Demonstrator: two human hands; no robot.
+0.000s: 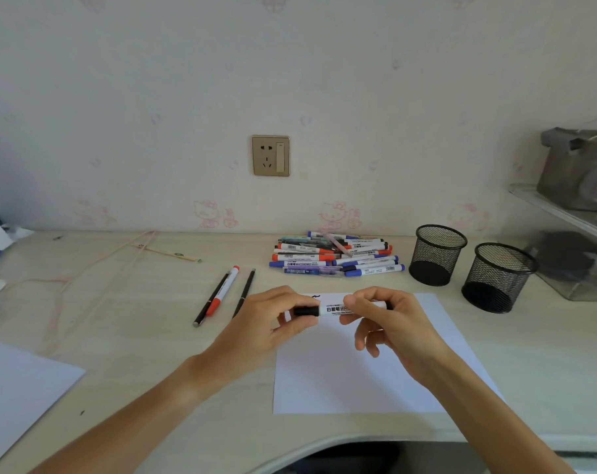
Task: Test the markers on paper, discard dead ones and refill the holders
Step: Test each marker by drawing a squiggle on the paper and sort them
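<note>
Both hands hold one black whiteboard marker (334, 309) level above the white paper sheet (358, 371). My left hand (273, 323) pinches its black cap end. My right hand (389, 319) grips the white barrel. A short black scribble (314, 296) shows at the sheet's far edge. A pile of red, blue and black markers (334, 256) lies near the wall. Two black mesh holders (438, 254) (498, 277) stand at the right, apparently empty. Left of the sheet lie two dark pens (211, 299) (245, 291) and a red marker (223, 290).
A second white sheet (20, 388) lies at the desk's front left. A pink cord (85, 278) and a wooden stick (168, 254) lie at the back left. A clear shelf unit (577, 234) stands at the far right. A wall socket (270, 155) sits above the desk.
</note>
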